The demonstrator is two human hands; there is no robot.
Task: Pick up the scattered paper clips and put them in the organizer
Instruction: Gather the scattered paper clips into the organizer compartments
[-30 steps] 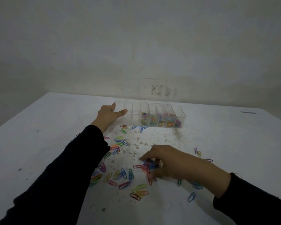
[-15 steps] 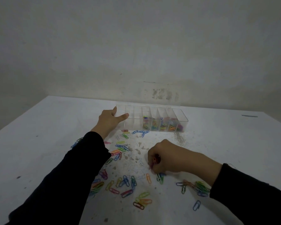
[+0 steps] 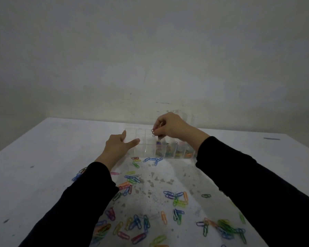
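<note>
Right hand [image 3: 169, 127]: raised above the clear organizer [image 3: 146, 148], fingertips pinched on a few dark paper clips [image 3: 153, 133] dangling over a middle compartment.
Left hand [image 3: 119, 146]: fingers spread apart, thumb and forefinger bracing the organizer's left end.
Organizer: far side of the white table [image 3: 43, 157]; right compartments hold coloured clips.
Scattered paper clips [image 3: 137, 223]: many on the table between the black sleeves [image 3: 75, 207].

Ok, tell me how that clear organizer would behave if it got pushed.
The organizer looks like thin clear plastic, so probably light and apt to slide on the smooth table; the left hand braced on its end suggests as much. It is long and low, so tipping seems unlikely. Clips fill only its right compartments, so a push might pivot the emptier left end.
</note>
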